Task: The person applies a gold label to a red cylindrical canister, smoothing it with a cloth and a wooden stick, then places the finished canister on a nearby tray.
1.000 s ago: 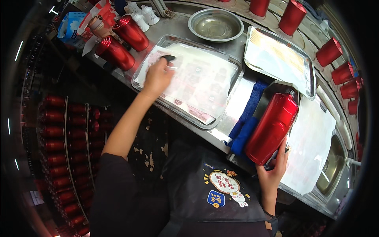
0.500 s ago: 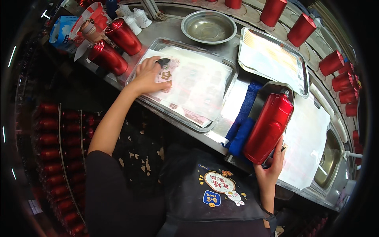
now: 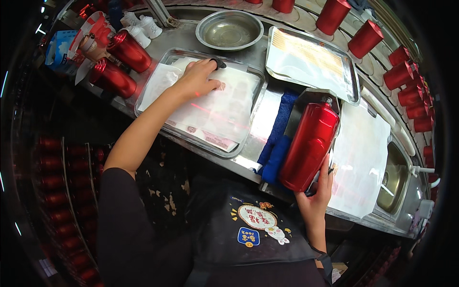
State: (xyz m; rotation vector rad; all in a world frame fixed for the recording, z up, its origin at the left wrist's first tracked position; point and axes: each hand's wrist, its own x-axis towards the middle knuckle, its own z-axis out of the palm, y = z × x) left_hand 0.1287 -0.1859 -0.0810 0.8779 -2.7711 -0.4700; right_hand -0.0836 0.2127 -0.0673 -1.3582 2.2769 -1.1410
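Counter [image 3: 267, 125]: a steel counter runs under both hands, its bare strip showing between the two sets of fingers.
Left tray [image 3: 143, 106]: shallow steel tray lined with white label sheets [image 3: 217, 112], directly under the left fingers.
Red bottle [image 3: 311, 143]: a tall red cylinder lying tilted on a blue towel [image 3: 276, 143]; its long axis runs from the base at the right fingers up and away to the capped neck, which points to the far right tray [image 3: 354, 81].
Handling: it looks like rigid metal, smooth and glossy, so likely slippery and apt to roll; probably light if empty. The best hold seems to be around the lower body near the base.
Right hand [image 3: 315, 201]: fingers curled around the bottle's base, gripping it from below.
Left hand [image 3: 198, 79]: lies flat on the sheets, fingers spread and pressing down, closed on nothing; a dark cap covers one fingertip.
Bowl [image 3: 229, 29]: a round steel bowl beyond the left fingers.
Other bottles [image 3: 129, 50]: red ones lying left of the left fingers.
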